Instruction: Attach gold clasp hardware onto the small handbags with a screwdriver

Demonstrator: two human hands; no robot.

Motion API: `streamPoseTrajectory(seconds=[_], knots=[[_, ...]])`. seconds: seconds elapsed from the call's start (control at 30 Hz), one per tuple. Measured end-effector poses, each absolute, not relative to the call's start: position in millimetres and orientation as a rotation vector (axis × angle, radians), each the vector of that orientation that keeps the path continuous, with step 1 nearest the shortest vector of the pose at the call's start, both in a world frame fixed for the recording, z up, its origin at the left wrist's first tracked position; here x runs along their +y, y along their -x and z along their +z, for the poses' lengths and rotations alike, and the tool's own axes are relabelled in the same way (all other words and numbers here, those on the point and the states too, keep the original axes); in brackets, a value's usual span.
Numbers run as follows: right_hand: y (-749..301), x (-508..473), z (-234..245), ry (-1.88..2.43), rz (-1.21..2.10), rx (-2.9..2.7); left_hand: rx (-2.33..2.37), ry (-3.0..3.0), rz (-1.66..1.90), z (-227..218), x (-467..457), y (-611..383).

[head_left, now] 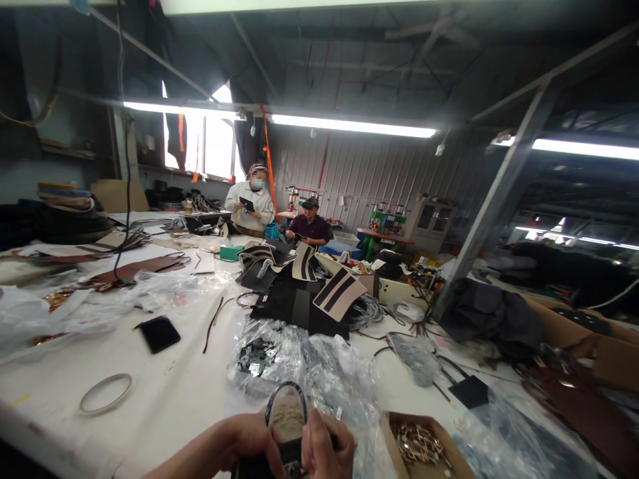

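At the bottom middle I see a small black bag (292,454) with a thin looped handle (288,386) standing up from it. My left hand (252,436) is closed on its left side. My right hand (327,446) is closed at its right edge, thumb pressed against the fingers; any small part inside them is hidden. Clear plastic bags (337,372) lie just beyond my hands, one with small metal plates (257,356) in it. To the right of my right hand is an open cardboard box (394,426) of gold-coloured metal fittings (422,444).
A pile of black and striped leather pieces (299,306) covers the table's middle. A black phone-like slab (158,334) and a pale ring (106,394) lie at left. Another small black bag (469,391) is at right. Two people (252,203) work across the table.
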State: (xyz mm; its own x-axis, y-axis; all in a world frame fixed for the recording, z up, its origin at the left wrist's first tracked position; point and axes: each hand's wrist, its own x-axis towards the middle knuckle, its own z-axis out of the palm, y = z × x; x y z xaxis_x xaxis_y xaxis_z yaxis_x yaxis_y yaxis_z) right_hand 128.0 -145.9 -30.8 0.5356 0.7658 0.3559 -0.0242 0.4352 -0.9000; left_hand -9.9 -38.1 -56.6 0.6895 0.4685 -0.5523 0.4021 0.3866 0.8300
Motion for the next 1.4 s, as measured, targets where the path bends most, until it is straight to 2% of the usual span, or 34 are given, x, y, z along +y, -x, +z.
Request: streamPoseTrajectory(seconds=[0.5, 0.8, 1.4], knots=[[-130, -143, -33, 0.952, 0.557, -0.928, 0.848, -1.246, 0.035, -64, -33, 12], [-135, -163, -10, 0.995, 0.584, -1.059, 0.867, -1.217, -0.138, -24, -43, 27], [-137, -166, -7, 1.055, 0.544, -1.091, 0.886, -1.216, -0.141, -23, -45, 27]])
